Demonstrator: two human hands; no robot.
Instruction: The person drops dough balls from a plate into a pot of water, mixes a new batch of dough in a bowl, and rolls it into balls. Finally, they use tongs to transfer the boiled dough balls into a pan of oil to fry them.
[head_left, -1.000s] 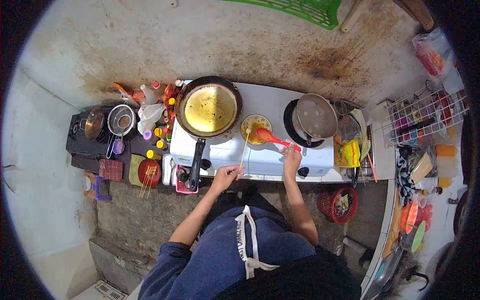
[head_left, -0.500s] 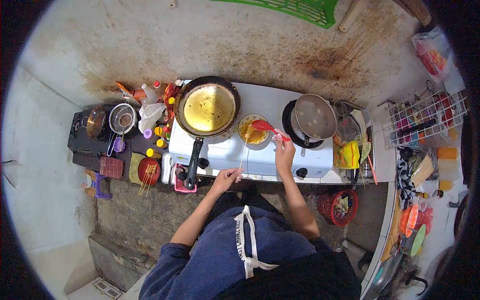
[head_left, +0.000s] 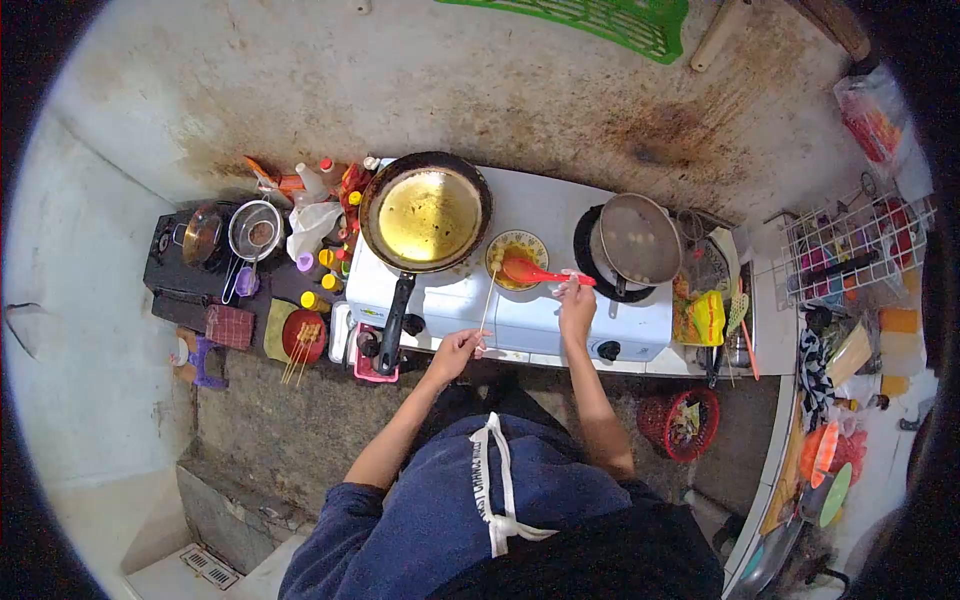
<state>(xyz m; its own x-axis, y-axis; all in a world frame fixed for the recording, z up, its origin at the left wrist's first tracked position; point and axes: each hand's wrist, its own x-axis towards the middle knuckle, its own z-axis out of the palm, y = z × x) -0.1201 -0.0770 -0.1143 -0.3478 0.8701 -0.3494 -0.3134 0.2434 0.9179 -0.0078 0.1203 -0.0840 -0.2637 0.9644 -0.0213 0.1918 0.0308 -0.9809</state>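
Note:
My left hand (head_left: 458,355) is closed on the lower end of a thin wooden skewer (head_left: 488,308). The skewer slants up to a patterned bowl (head_left: 541,246), with small pale balls on its tip over the bowl's left side. Yellow-orange liquid (head_left: 517,243) lies in this bowl. A red spoon (head_left: 540,275) is in my right hand (head_left: 576,312), its fingers closed around the handle. The spoon's head is over the bowl, beside the skewered balls.
Left of the bowl, a frying pan (head_left: 481,240) with golden oil sits on the white stove (head_left: 545,190). A pot (head_left: 668,262) with pale balls in liquid stands right. Finished-looking skewers (head_left: 304,345) rest on a red plate (head_left: 318,352) at left. A red basket (head_left: 708,445) is below right.
The red spoon has swung flatter, its head lower in the bowl and its handle pointing right. My right hand has shifted slightly right and down. My left hand still holds the skewer.

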